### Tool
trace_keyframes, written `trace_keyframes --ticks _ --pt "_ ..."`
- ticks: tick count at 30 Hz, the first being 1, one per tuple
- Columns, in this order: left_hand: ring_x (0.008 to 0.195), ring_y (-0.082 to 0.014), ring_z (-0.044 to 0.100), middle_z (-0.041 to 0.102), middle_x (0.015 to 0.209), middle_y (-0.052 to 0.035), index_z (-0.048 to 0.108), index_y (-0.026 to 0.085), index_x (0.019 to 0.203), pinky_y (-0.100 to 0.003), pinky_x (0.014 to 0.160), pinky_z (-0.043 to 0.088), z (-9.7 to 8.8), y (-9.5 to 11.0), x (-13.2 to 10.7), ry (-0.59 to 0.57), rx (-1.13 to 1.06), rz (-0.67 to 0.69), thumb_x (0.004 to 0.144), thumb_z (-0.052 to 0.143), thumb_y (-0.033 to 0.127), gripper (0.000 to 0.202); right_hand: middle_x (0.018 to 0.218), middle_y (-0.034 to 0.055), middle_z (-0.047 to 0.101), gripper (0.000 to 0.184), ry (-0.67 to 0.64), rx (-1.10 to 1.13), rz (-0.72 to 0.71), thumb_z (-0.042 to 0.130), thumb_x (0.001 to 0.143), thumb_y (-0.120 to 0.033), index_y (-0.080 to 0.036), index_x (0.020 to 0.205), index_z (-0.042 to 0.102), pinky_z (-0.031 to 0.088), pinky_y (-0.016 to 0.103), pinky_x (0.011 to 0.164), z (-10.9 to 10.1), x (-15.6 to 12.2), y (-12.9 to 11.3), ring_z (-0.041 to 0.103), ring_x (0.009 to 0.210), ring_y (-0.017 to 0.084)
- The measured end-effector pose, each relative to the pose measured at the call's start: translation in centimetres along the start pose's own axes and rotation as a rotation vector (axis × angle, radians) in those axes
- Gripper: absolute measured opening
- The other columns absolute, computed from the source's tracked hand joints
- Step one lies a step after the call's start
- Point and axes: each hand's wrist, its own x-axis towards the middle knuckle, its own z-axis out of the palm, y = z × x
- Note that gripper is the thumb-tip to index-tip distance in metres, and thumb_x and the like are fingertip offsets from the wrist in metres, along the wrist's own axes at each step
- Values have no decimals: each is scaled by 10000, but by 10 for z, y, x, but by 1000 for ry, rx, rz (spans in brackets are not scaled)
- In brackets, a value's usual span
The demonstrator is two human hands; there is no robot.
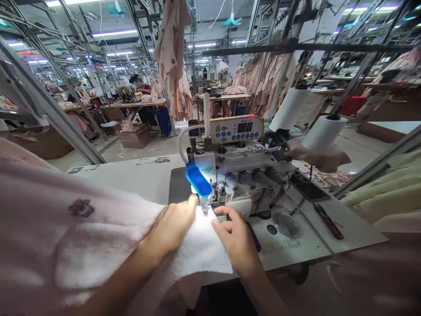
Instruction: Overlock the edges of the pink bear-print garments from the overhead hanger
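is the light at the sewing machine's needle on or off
On: a bright glow falls on the white fabric between the left hand and right hand.

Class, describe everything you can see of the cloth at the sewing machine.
The cloth looks soft and fleecy, pale pink at left, white where brightly lit, with a small dark motif. It drapes in loose folds from the left foreground to the sewing machine. The left hand lies on it; the right hand touches its right edge.
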Motion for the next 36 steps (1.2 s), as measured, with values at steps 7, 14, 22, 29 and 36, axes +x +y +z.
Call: trace_keyframes --ticks 7,14,22,29,36 --pt "928 -246 595 631 1003 -100 556 166 1014 -403 807 433 28 13 -45 537 -27 238 895 381 202 214 526 -90 434 360 -1 119 -16 552 763 -342 -198 1062 410 328 216 469 4 -29 13 419 468 110" --pt "750 -163 525 585 767 -26 609 205 976 -334 757 364 68 28 -70 770 -414 332 803 466 68 263 938 53 582 312 157 7 -168 623 712 -277 -187 992 517 439 318 815 8 -39 35 545 898 204" --pt "778 -187 493 555 821 -59 593 187 1103 -371 777 361 66 29 -85 715 -395 325 752 549 148 356 655 -35 417 314 -166 19 -115 503 856 -385 -171 631 453 319 224 581 7 -60 25 394 642 114" --pt "659 -131 477 529 704 -12 628 191 928 -281 651 381 71 37 -83 811 -512 335 733 599 89 222 644 -34 423 310 -116 -35 -116 532 840 -362 -180 615 422 313 221 569 -1 -77 7 401 620 109" --pt "721 -129 516 586 750 -28 642 157 1005 -282 689 392 67 39 -93 846 -436 399 776 620 81 242 601 -22 458 297 -232 231 130 519 825 -423 -157 707 579 338 211 518 -5 -84 6 418 544 98"
